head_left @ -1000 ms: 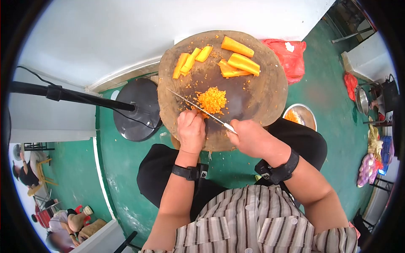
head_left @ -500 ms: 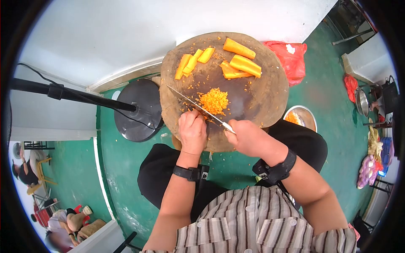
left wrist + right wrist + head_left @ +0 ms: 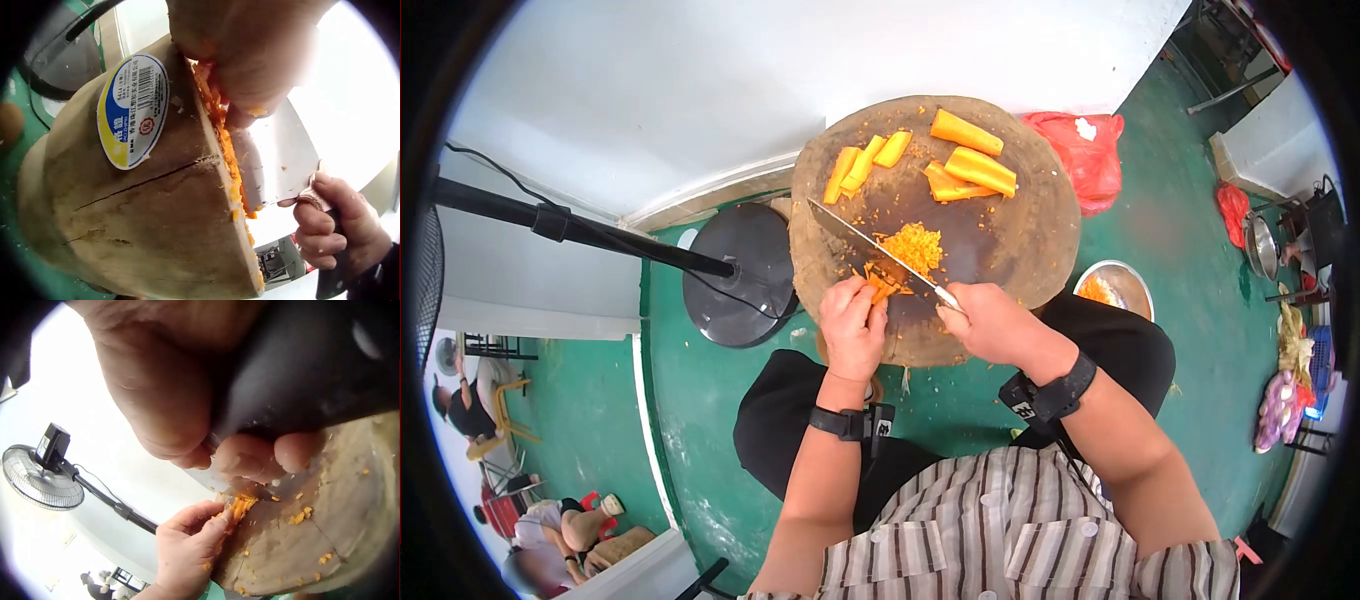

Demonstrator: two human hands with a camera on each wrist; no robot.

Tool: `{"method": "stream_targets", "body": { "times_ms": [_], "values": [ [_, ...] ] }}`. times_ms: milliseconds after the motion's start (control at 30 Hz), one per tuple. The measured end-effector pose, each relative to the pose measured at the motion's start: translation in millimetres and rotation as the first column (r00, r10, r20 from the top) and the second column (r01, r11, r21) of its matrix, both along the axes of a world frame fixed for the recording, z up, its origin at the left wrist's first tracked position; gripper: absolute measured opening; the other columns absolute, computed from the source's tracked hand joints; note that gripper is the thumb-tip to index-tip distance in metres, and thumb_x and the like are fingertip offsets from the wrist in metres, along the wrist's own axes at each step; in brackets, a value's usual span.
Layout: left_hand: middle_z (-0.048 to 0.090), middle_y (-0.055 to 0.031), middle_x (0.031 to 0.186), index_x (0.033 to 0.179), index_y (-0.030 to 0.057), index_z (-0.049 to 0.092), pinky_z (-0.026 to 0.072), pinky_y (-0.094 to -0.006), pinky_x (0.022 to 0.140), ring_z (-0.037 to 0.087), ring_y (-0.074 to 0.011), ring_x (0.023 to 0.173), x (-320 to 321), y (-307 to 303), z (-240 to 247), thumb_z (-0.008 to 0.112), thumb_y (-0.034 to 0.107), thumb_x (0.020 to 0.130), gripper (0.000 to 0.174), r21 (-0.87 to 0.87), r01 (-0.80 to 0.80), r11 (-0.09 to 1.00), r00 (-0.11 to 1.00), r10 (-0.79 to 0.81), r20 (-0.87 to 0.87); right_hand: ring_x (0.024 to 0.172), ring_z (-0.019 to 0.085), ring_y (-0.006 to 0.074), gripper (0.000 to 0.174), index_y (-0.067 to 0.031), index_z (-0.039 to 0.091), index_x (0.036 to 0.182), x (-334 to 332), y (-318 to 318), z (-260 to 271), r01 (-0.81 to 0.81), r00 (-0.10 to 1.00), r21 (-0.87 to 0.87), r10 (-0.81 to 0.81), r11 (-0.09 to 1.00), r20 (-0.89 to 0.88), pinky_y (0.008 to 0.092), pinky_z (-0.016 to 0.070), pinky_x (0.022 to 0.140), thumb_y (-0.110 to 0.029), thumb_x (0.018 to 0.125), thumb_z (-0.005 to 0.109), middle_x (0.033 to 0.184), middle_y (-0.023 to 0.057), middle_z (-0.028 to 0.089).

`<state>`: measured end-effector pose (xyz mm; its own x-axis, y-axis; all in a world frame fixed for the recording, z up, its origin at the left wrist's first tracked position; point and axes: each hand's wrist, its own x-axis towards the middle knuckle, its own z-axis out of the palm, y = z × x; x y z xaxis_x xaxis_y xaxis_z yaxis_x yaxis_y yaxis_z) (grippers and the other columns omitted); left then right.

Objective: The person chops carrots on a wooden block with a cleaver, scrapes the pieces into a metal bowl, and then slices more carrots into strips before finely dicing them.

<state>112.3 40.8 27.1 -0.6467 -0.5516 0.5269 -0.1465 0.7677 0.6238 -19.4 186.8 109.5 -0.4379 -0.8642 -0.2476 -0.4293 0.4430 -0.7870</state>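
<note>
A round wooden chopping block carries a heap of diced carrot, carrot slabs at the back right and thinner carrot strips at the back left. My left hand pinches a bundle of carrot strips at the block's near edge, seen also in the right wrist view as carrot strips. My right hand grips the handle of a cleaver, whose blade lies right beside the left fingertips. The left wrist view shows the cleaver against the fingers.
A fan base and its pole stand left of the block. A red plastic bag lies at its right. A metal bowl with carrot bits sits by my right knee. Green floor surrounds it all.
The view has shifted a little. The carrot strips under my left fingers now show beyond the fingertips, and the cleaver has moved closer to them.
</note>
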Motion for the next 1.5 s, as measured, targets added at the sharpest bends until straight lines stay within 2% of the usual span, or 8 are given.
{"method": "stream_targets", "body": {
  "times_ms": [100, 233, 733, 967, 1033, 1267, 1333, 1500],
  "values": [
    [0.062, -0.0105, 0.091, 0.083, -0.0004, 0.064, 0.0469, -0.0372, 0.077, 0.058, -0.0293, 0.088, -6, -2, -7, 0.068, -0.003, 0.065, 0.019, -0.21, -0.006, 0.978, 1.0, 0.008, 0.009, 0.071, 0.059, 0.0431, 0.025, 0.0034, 0.054, 0.079, 1, 4, -2, -0.015, 0.994, -0.002, 0.015, 1.0, -0.11, 0.0483, 0.0465, 0.063, -0.021, 0.086, 0.054, 0.071, 0.0259, 0.059],
    [0.062, -0.0086, 0.088, 0.081, 0.0007, 0.064, 0.0464, -0.0371, 0.075, 0.058, -0.0279, 0.085, -11, -1, -9, 0.067, -0.004, 0.064, 0.018, -0.209, -0.022, 0.978, 1.0, 0.019, -0.013, 0.071, 0.059, 0.0427, 0.024, 0.0025, 0.054, 0.078, 10, 2, 0, -0.085, 0.964, 0.036, 0.091, 0.996, -0.25, 0.0491, 0.0474, 0.064, -0.021, 0.085, 0.055, 0.071, 0.0254, 0.059],
    [0.06, -0.009, 0.087, 0.077, 0.0008, 0.062, 0.0451, -0.0373, 0.073, 0.057, -0.028, 0.084, -11, 1, -10, 0.066, -0.004, 0.064, 0.015, -0.205, -0.019, 0.979, 1.0, 0.015, -0.024, 0.075, 0.059, 0.0426, 0.023, 0.0031, 0.055, 0.081, 12, -2, 9, -0.049, 0.992, 0.083, 0.058, 0.995, -0.113, 0.0492, 0.047, 0.068, -0.02, 0.086, 0.054, 0.074, 0.0258, 0.06],
    [0.06, -0.0088, 0.09, 0.079, 0.0011, 0.062, 0.0448, -0.0387, 0.074, 0.056, -0.0283, 0.086, -11, -1, -8, 0.066, -0.003, 0.063, 0.017, -0.211, -0.001, 0.977, 1.0, -0.001, -0.008, 0.066, 0.059, 0.0418, 0.025, 0.005, 0.053, 0.08, 14, -19, -12, -0.062, 0.962, -0.013, 0.057, 0.998, -0.268, 0.0469, 0.0462, 0.06, -0.019, 0.087, 0.053, 0.069, 0.0259, 0.058],
    [0.061, -0.0092, 0.088, 0.08, 0.0004, 0.063, 0.0453, -0.0376, 0.074, 0.057, -0.0284, 0.084, -11, 2, -6, 0.067, -0.003, 0.065, 0.016, -0.219, -0.01, 0.976, 1.0, 0.009, -0.006, 0.074, 0.059, 0.0426, 0.025, 0.0035, 0.056, 0.079, 11, -18, 1, -0.026, 0.993, 0.104, 0.038, 0.994, -0.115, 0.0488, 0.0471, 0.066, -0.02, 0.086, 0.053, 0.075, 0.0266, 0.06],
    [0.06, -0.0112, 0.091, 0.081, -0.0007, 0.062, 0.0459, -0.038, 0.077, 0.057, -0.0301, 0.086, -7, 0, -2, 0.068, -0.002, 0.065, 0.017, -0.17, 0.014, 0.985, 1.0, -0.009, 0.027, 0.073, 0.059, 0.0429, 0.024, 0.0036, 0.054, 0.081, 3, 2, 7, 0.028, 1.0, 0.058, -0.028, 0.998, 0.001, 0.0473, 0.0471, 0.064, -0.02, 0.086, 0.054, 0.074, 0.0257, 0.06],
    [0.06, -0.0108, 0.091, 0.081, -0.0003, 0.062, 0.046, -0.0379, 0.077, 0.057, -0.0299, 0.085, -14, -1, -5, 0.068, -0.002, 0.065, 0.017, -0.2, 0.004, 0.98, 1.0, -0.002, 0.013, 0.072, 0.059, 0.0429, 0.024, 0.0035, 0.053, 0.081, 0, 5, 5, 0.012, 0.986, -0.001, -0.012, 1.0, -0.165, 0.0481, 0.0469, 0.064, -0.02, 0.085, 0.055, 0.073, 0.0254, 0.06],
    [0.059, -0.0077, 0.091, 0.078, 0.0026, 0.061, 0.0427, -0.0389, 0.073, 0.054, -0.0273, 0.084, -18, -1, -11, 0.066, -0.002, 0.063, 0.017, -0.209, -0.016, 0.978, 1.0, 0.017, 0.005, 0.071, 0.058, 0.0432, 0.022, 0.003, 0.053, 0.08, 9, -3, 1, -0.043, 0.97, -0.016, 0.038, 0.999, -0.239, 0.0489, 0.0456, 0.063, -0.019, 0.086, 0.054, 0.072, 0.0256, 0.058]
  ]
}}
